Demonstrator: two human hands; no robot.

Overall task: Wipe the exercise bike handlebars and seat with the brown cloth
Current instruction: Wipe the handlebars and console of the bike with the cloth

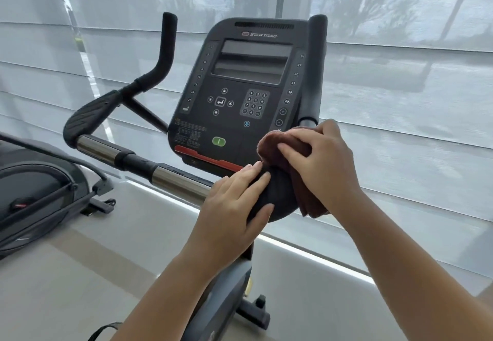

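Note:
The exercise bike's handlebar (138, 162) runs from a black left elbow pad through chrome and black sections to the middle. Upright black grips rise at the left (166, 47) and the right (316, 66) of the console (240, 92). My left hand (234, 207) lies flat on the rounded black centre part of the handlebar. My right hand (320, 162) holds the bunched brown cloth (277, 151) against the handlebar just below the console's right corner. The seat is out of view.
Another black exercise machine (34, 188) stands on the floor at the left. White translucent blinds (400, 100) cover the window right behind the bike. The bike's frame and a foot (256, 311) lie below my arms.

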